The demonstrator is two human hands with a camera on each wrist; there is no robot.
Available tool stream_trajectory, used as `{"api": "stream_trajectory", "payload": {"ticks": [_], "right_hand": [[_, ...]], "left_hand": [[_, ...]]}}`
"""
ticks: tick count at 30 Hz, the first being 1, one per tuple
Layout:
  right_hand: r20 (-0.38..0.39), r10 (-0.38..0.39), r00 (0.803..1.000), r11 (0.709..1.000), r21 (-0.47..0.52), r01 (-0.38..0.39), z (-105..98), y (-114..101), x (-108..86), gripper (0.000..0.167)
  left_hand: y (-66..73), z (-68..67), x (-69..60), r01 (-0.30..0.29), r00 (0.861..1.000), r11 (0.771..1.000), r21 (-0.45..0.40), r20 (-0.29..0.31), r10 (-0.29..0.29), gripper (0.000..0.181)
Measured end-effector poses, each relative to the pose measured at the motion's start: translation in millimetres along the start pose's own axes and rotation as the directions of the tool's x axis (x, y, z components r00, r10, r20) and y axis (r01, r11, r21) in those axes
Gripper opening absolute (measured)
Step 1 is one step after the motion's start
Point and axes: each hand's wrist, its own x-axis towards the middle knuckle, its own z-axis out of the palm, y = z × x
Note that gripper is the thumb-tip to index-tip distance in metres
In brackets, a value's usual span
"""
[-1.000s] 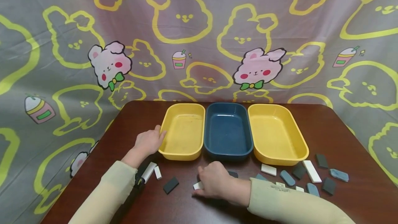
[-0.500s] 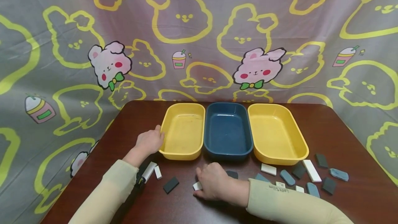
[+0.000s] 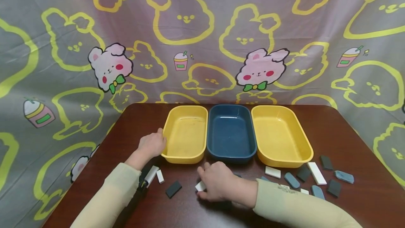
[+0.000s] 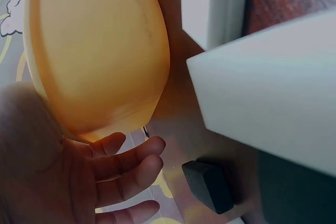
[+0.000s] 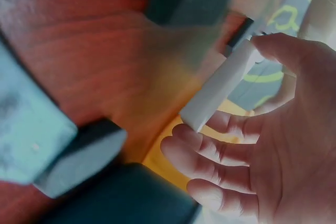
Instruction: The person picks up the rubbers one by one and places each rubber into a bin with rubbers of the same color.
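My right hand (image 3: 216, 182) pinches a white eraser (image 3: 200, 186) between thumb and fingers, just above the table in front of the blue tray (image 3: 232, 159). In the right wrist view the thumb is at one end of this eraser (image 5: 220, 85) and fingertips at the other. My left hand (image 3: 152, 144) touches the left rim of the left yellow tray (image 3: 185, 160). In the left wrist view its fingers (image 4: 128, 163) are loosely bent, and none wraps round anything. A dark eraser (image 3: 173, 189) lies between the hands; two white ones (image 3: 160, 176) lie near the left wrist.
A second yellow tray (image 3: 281, 164) adjoins the blue one on the right. In front of it lie several white, dark and blue erasers (image 3: 292, 180), some partly behind the right sleeve (image 3: 294, 203). A patterned cloth (image 3: 202, 90) hangs behind the table.
My right hand has risen slightly, and the white eraser in it has come up and tilted. The left hand stays at the yellow tray's rim.
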Motion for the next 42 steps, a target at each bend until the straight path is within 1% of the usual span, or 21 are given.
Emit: {"api": "stream_trajectory", "payload": {"ticks": [4,8,13,16,19,21,23,25,27,30,35,40,42], "right_hand": [[-0.012,-0.008,1.000,0.999,0.032,0.008,-9,4,-1.6,0.055],[-0.001,-0.021,1.000,0.998,0.057,0.021,-21,9,-3.0,0.056],[0.004,-0.025,1.000,0.988,0.155,0.024,-39,21,-2.4,0.056],[-0.011,-0.002,1.000,0.980,0.197,0.004,-49,31,-0.7,0.059],[-0.040,0.028,0.999,0.979,0.204,-0.019,-58,42,2.3,0.062],[-0.060,0.043,0.997,0.978,0.204,-0.030,-64,50,5.3,0.064],[-0.075,0.053,0.996,0.977,0.209,-0.037,-69,57,9.8,0.064],[-0.087,0.058,0.995,0.976,0.212,-0.038,-74,64,16.2,0.064],[-0.098,0.060,0.993,0.978,0.206,-0.039,-77,71,24.1,0.063],[-0.125,0.064,0.990,0.977,0.208,-0.037,-79,81,39.4,0.060],[-0.157,0.082,0.984,0.974,0.221,-0.046,-79,93,71.7,0.059],[-0.154,0.081,0.985,0.977,0.209,-0.048,-74,96,102.5,0.062],[-0.139,0.077,0.987,0.976,0.211,-0.046,-71,95,112.0,0.064]], "left_hand": [[-1.3,0.4,-0.1,-0.001,1.000,1.000,-0.003,-0.009,0.001,0.038],[-2.3,0.8,-0.5,-0.002,1.000,1.000,-0.001,-0.005,0.002,0.038],[-2.0,0.5,-0.5,0.006,1.000,1.000,-0.005,0.013,-0.006,0.039],[-1.3,0.2,0.5,0.015,1.000,1.000,-0.004,0.020,-0.015,0.039],[-0.5,-0.2,2.2,0.032,0.999,0.999,-0.007,0.027,-0.032,0.042],[0.1,-0.6,2.8,0.049,0.998,0.999,-0.023,0.037,-0.048,0.040],[0.2,-1.1,3.2,0.069,0.997,0.996,-0.053,0.048,-0.066,0.035],[-0.2,-1.1,3.5,0.086,0.995,0.993,-0.084,0.058,-0.081,0.026],[-0.4,-1.2,3.7,0.103,0.993,0.988,-0.111,0.062,-0.097,0.022],[0.2,-1.8,3.1,0.130,0.990,0.982,-0.139,0.070,-0.121,0.024],[1.7,-3.5,1.8,0.173,0.983,0.970,-0.171,0.091,-0.160,0.027],[2.4,-2.8,-0.1,0.195,0.979,0.963,-0.187,0.103,-0.178,0.029],[2.8,-1.9,-1.1,0.199,0.977,0.960,-0.198,0.112,-0.180,0.029]]}}
